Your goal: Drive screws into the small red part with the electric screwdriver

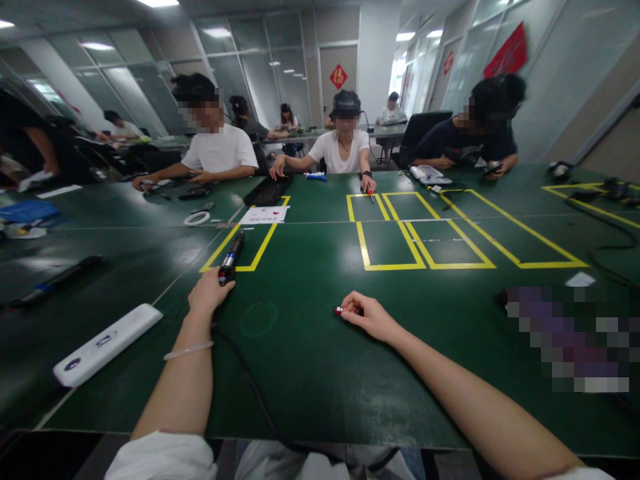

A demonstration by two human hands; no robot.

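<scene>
My left hand [207, 293] is closed around the near end of a black tube-shaped tool [233, 253] with a blue and silver band. The tool lies inside a yellow tape outline on the green table, its far end pointing away from me. Its exact kind is not clear. Toward the middle of the table, my right hand [369, 315] pinches a small dark red and white piece [339, 311] between thumb and fingers, low over the tabletop. My curled fingers hide part of that piece.
A long white case [107, 345] lies left of my left forearm. A black cable [255, 390] runs between my arms. Yellow tape [395, 267] marks several rectangles. A paper sheet [265, 214] lies beyond the tool. Across the table sit several people, one holding a red-handled screwdriver [371, 192].
</scene>
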